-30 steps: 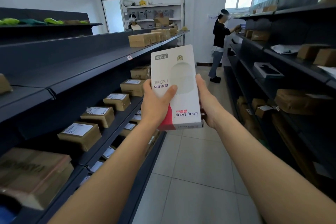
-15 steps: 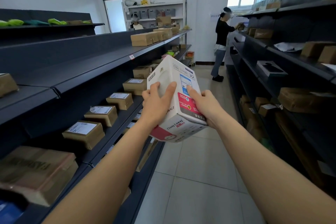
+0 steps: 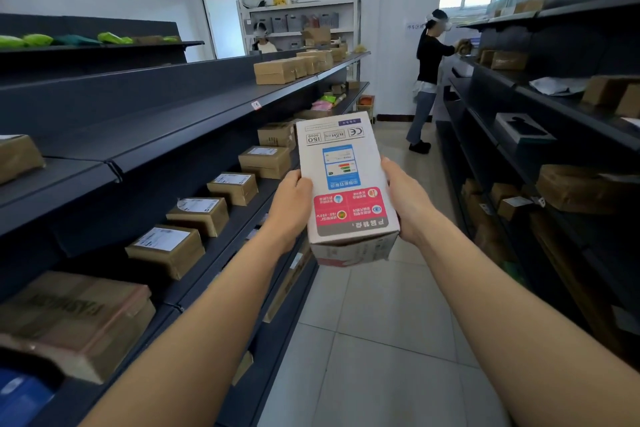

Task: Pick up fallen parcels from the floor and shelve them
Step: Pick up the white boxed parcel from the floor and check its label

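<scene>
I hold a white LED bulb box (image 3: pixel 341 163) with a blue panel and a red printed band in front of me, above the aisle floor. My left hand (image 3: pixel 291 204) grips its left side and my right hand (image 3: pixel 403 199) grips its right side. The box lies tilted back, its printed face up and its print upside down to me. The dark shelf unit (image 3: pixel 194 114) on my left carries brown cardboard parcels (image 3: pixel 166 248) with white labels on its middle tier.
A second dark shelf unit (image 3: pixel 554 107) with parcels lines the right side. A person in a black top (image 3: pixel 427 76) stands at its far end. Another person (image 3: pixel 261 42) sits at the back. The tiled aisle floor (image 3: pixel 374 340) runs between the shelves.
The box has been turned in my hands from its front face, past an edge, to its back face with the blue panel, and it has dropped lower.
</scene>
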Demonstrator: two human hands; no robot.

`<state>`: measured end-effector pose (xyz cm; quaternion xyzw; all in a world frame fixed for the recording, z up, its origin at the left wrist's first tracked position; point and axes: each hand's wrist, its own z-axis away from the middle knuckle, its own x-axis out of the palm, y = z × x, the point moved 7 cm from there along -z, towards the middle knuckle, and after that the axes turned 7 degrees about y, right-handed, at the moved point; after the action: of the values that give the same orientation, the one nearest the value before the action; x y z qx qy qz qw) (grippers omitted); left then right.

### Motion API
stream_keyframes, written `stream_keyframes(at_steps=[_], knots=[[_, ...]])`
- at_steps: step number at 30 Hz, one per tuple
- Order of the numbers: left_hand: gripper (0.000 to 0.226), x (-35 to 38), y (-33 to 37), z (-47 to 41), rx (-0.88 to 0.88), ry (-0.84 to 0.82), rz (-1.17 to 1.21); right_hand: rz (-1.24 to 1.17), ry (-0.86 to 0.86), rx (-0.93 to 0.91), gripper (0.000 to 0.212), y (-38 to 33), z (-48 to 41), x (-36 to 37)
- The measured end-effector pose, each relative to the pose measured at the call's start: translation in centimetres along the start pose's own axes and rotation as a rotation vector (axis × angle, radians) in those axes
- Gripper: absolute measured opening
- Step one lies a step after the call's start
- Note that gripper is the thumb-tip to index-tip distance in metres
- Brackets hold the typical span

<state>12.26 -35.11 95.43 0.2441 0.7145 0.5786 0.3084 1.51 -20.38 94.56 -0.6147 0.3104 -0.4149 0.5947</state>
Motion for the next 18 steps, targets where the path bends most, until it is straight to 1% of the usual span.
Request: stream_keyframes(at_steps=[3, 4, 6, 8, 10, 12, 15, 18], knots=[[0.018, -0.1, 0.3, 0.0, 0.048, 0.081, -0.046, -0.012, -0.008, -0.048, 0.012, -0.2, 0.0, 0.7], [0.017, -0.2, 0.6, 0.0, 0.078, 0.102, -0.058, 0.003, -0.009, -0.051, 0.015, -0.1, 0.0, 1.0], [0.022, -0.5, 1.2, -0.1, 0.119, 0.114, -0.057, 0.024, -0.012, -0.04, 0.03, 0.4, 0.1, 1.3], [0.031, -0.5, 1.3, -0.1, 0.128, 0.104, -0.026, 0.012, -0.068, -0.001, 0.046, 0.8, 0.3, 1.8], [0.037, -0.5, 1.2, 0.1, 0.139, 0.1, 0.0, 0.015, -0.106, 0.041, 0.054, 0.9, 0.6, 2.0], [0.043, -0.4, 0.9, 0.3, 0.156, 0.107, -0.004, 0.034, -0.113, 0.075, 0.057, 1.0, 0.7, 2.1], [0.051, -0.3, 0.9, 0.5, 0.192, 0.131, -0.121, 0.073, -0.095, 0.127, 0.064, 1.3, 0.8, 2.1], [0.047, -0.1, 1.4, 0.4, 0.19, 0.112, -0.277, 0.106, -0.087, 0.16, 0.07, 1.7, 0.9, 2.1]])
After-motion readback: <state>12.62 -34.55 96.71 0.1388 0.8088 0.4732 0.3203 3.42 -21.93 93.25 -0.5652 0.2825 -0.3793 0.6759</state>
